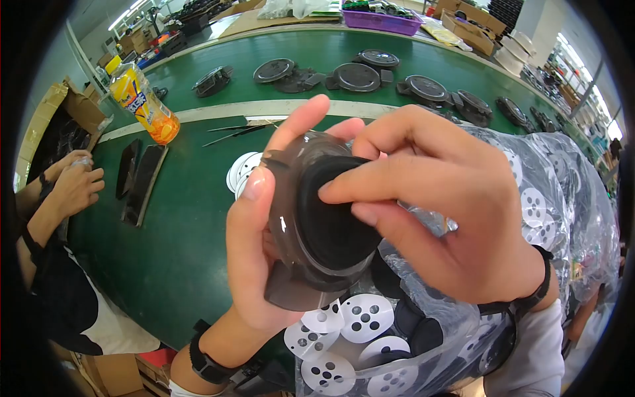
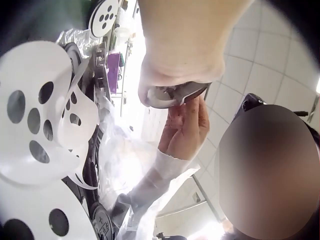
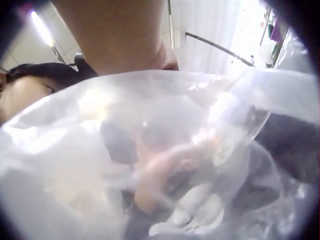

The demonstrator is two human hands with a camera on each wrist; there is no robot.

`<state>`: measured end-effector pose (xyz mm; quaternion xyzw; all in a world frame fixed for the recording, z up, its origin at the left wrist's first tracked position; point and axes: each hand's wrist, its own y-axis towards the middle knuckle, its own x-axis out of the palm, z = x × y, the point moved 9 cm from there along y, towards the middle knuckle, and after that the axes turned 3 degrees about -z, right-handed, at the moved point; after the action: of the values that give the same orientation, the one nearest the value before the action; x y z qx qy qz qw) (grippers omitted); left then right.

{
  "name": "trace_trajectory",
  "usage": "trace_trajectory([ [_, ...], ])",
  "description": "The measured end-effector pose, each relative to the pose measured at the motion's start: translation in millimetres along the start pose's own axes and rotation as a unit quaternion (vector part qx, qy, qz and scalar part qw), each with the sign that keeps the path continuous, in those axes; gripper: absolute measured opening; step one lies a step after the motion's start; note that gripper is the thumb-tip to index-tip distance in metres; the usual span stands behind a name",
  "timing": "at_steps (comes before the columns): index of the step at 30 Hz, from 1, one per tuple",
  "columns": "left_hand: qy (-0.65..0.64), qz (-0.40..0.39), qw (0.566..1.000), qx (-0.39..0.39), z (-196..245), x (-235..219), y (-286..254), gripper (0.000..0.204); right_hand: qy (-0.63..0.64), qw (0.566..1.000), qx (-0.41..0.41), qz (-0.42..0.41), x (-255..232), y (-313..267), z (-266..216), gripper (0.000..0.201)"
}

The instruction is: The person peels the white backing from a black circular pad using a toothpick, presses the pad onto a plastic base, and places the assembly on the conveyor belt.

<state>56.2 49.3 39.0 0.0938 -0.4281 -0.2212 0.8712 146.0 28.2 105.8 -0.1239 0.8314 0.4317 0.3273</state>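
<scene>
Right now my left hand (image 1: 254, 245) holds a smoky translucent round plastic housing (image 1: 297, 218) up in front of me, above the green counter (image 1: 178, 245); my thumb runs up its left rim and my fingers curl round behind it, so this grip is clamped on the housing. Inside its mouth sits a black round rubber-like disc (image 1: 334, 225). My right hand (image 1: 450, 218) comes in from the right, its grip pinched together on the disc's edge, forefinger tip on the black surface and the other fingers curled over the rim. From the left wrist view the housing (image 2: 175, 95) shows from below, with my right hand's fingers (image 2: 187, 125) touching its underside.

Just below my hands lies a clear crinkled plastic bag (image 1: 562, 218) full of white perforated paper circles (image 1: 367, 314) and more black discs. Farther off on the counter stand an orange drink bottle (image 1: 142, 99), two black flat strips (image 1: 142, 182), thin tweezers (image 1: 235, 132) and a row of dark round assemblies (image 1: 357, 76). At the left edge, another person's hands (image 1: 73, 185) are clasped together. Through the right wrist view only the blurred bag (image 3: 160, 160) is clear.
</scene>
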Motion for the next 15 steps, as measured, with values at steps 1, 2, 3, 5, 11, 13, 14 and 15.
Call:
trace_trajectory([
  [1, -0.036, -0.021, 0.999, -0.013, -3, 2, 0, 0.064, 0.019, 1.000, -0.018, -0.008, -1, 1, 4, 0.021],
  [2, -0.037, -0.021, 0.999, -0.014, -4, 0, 0, 0.064, 0.038, 0.998, -0.036, -0.017, -1, 2, 4, 0.021],
  [3, -0.031, -0.039, 0.999, -0.017, -5, 1, 0, 0.065, 0.039, 0.998, -0.035, -0.016, -4, 3, 3, 0.021],
  [5, -0.025, -0.058, 0.998, -0.022, -7, 4, 0, 0.065, 0.047, 0.997, 0.021, -0.054, -3, 5, 6, 0.018],
  [11, -0.021, -0.017, 0.995, -0.093, -14, 0, 0, 0.075, -0.051, 0.998, -0.016, -0.029, -7, 12, -6, 0.024],
  [13, -0.070, -0.069, 0.990, -0.100, -11, 8, 0, 0.098, 0.007, 1.000, -0.002, 0.011, -9, 9, 7, 0.030],
  [14, 0.031, -0.050, 0.991, -0.122, -12, 4, 3, 0.114, 0.065, 0.997, 0.012, 0.048, -14, 6, 16, 0.036],
  [15, 0.032, -0.053, 0.990, -0.125, -12, 8, 3, 0.114, 0.063, 0.997, 0.013, 0.051, -14, 5, 18, 0.036],
])
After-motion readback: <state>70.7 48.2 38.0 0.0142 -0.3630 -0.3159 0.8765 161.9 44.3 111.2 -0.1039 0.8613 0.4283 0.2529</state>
